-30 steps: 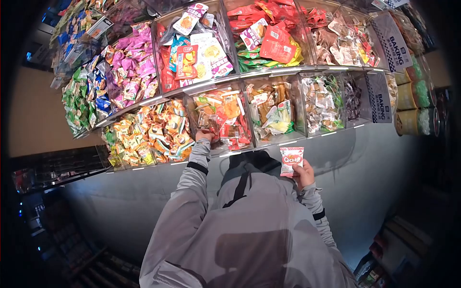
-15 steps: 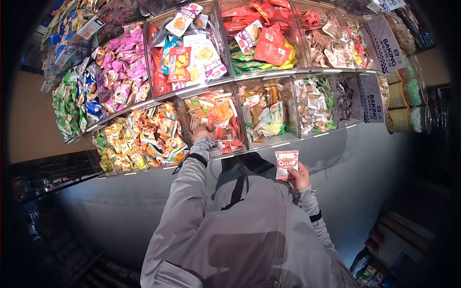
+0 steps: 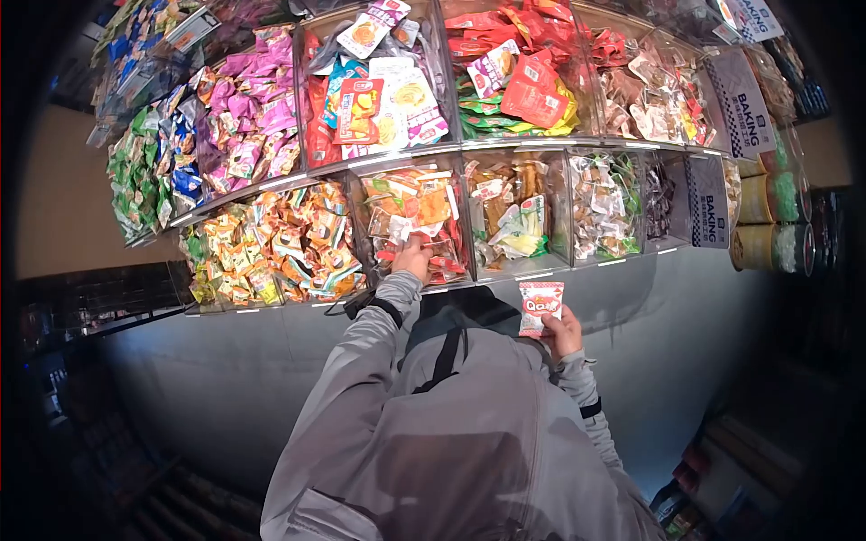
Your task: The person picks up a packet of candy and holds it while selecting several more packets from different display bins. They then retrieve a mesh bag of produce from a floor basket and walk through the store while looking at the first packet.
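Observation:
My right hand (image 3: 566, 333) pinches a small white and pink candy packet (image 3: 541, 307) marked "QQ", its printed front facing up, just off the front of the shelf. My left hand (image 3: 413, 261) reaches into a clear bin (image 3: 458, 212) in the lower row. Its fingers are bent together among clear, red-edged snack packets (image 3: 440, 245). What they grip is partly hidden by the hand. Orange-toned packets (image 3: 424, 200) lie deeper in the same bin.
Left of that bin are orange and yellow wrapped sweets (image 3: 311, 239); right of it, brown snack packs (image 3: 514, 203). An upper row holds pink packets (image 3: 257, 108) and red packets (image 3: 537, 90). A "BAKING" sign (image 3: 708, 203) and stacked tubs (image 3: 767, 248) stand at the right.
My left hand has shifted right and slightly down within the same bin, toward its front. My right hand still holds the candy packet in nearly the same place. The view has turned slightly.

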### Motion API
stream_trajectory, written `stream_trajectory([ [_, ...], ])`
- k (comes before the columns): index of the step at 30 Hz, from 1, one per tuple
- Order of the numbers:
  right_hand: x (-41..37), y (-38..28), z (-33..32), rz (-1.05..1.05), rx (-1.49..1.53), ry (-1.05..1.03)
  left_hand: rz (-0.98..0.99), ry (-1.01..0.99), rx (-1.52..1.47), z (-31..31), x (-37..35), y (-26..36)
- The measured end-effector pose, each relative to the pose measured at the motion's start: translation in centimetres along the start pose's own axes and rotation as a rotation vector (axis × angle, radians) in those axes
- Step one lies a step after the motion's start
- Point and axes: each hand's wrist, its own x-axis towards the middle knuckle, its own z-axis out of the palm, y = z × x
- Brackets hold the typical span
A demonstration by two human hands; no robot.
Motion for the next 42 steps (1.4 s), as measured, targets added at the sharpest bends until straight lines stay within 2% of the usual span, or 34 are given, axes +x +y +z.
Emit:
stream_trajectory([
  [2,0.1,0.3,-0.2,0.013,-0.021,0.005,-0.095,-0.074,-0.123,1.3,-0.1,-0.2],
  [4,0.0,0.0,0.2,0.007,-0.012,-0.008,-0.109,-0.076,-0.102,1.8,-0.2,-0.5],
  [7,0.1,0.0,0.3,0.004,-0.011,-0.006,-0.188,0.053,-0.311,2.5,-0.4,-0.9],
  [11,0.6,0.0,0.4,0.0,-0.014,-0.016,-0.249,-0.065,-0.19,2.6,-0.8,-0.5],
  [14,0.8,0.3,0.6,-0.01,0.003,-0.013,-0.204,-0.061,-0.229,2.2,-1.0,-0.5],
  [15,0.8,0.2,0.6,-0.003,-0.006,-0.022,-0.214,-0.05,-0.409,3.1,-0.9,-1.2],
  [16,0.8,0.2,0.5,0.003,-0.016,-0.024,-0.341,-0.07,-0.582,0.6,-1.1,0.3],
  [17,0.9,0.4,0.2,-0.012,-0.023,-0.027,-0.33,0.045,-0.97,6.9,-0.5,-3.3],
  [18,0.8,0.4,0.2,-0.009,-0.023,-0.012,-0.405,0.133,-1.045,4.5,-0.4,-2.1],
  [19,0.6,0.1,0.3,0.008,-0.037,-0.011,-0.49,0.144,-1.088,2.8,0.0,-1.8],
  [20,0.4,-0.1,0.4,0.028,-0.053,-0.014,-0.539,0.193,-0.965,2.5,0.7,-2.6],
  [21,0.3,0.0,0.4,0.021,-0.044,0.005,-0.554,0.25,-1.043,3.3,1.6,-4.2],
  [22,0.3,0.2,0.5,0.012,-0.031,-0.001,-0.603,0.32,-1.102,0.4,2.0,-2.5],
  [23,0.4,0.3,0.5,0.002,-0.019,-0.009,-0.616,0.355,-1.006,1.4,3.0,-4.3],
  [24,0.6,0.5,0.4,-0.004,-0.011,0.003,-0.536,0.46,-1.319,0.9,3.6,-3.6],
  [26,0.9,1.0,0.0,-0.019,-0.037,-0.026,-0.481,0.444,-1.461,1.8,4.8,-5.7],
  [28,0.8,0.6,-0.1,-0.003,-0.051,-0.011,-0.625,0.471,-1.313,1.0,5.0,-5.2],
  [30,0.6,0.3,0.0,-0.01,-0.098,-0.001,-0.652,0.448,-1.37,1.8,4.0,-5.0],
  [32,0.9,1.0,-0.4,-0.003,-0.083,-0.012,-0.441,0.405,-1.202,4.1,2.7,-7.0],
  [33,1.1,1.2,-0.6,-0.003,-0.062,-0.028,-0.561,0.436,-1.107,3.1,1.6,-5.3],
  [34,1.1,1.2,-0.7,-0.003,-0.043,-0.043,-0.564,0.437,-1.102,3.3,0.9,-4.9],
  [36,1.0,1.0,-0.8,0.003,-0.055,-0.058,-0.464,0.426,-1.057,3.6,-0.4,-4.3],
  [37,1.0,0.9,-0.8,0.006,-0.069,-0.071,-0.505,0.351,-0.961,2.1,-1.3,-2.4],
  [38,1.1,0.9,-0.7,0.007,-0.069,-0.079,-0.382,0.375,-0.807,0.9,-2.3,0.1],
  [40,1.2,0.8,-0.6,0.005,-0.108,-0.112,-0.361,0.147,-1.007,1.7,-3.6,1.6],
  [42,1.8,1.4,-0.7,-0.006,-0.1,-0.143,-0.448,-0.104,-1.218,0.7,-4.9,5.2],
])
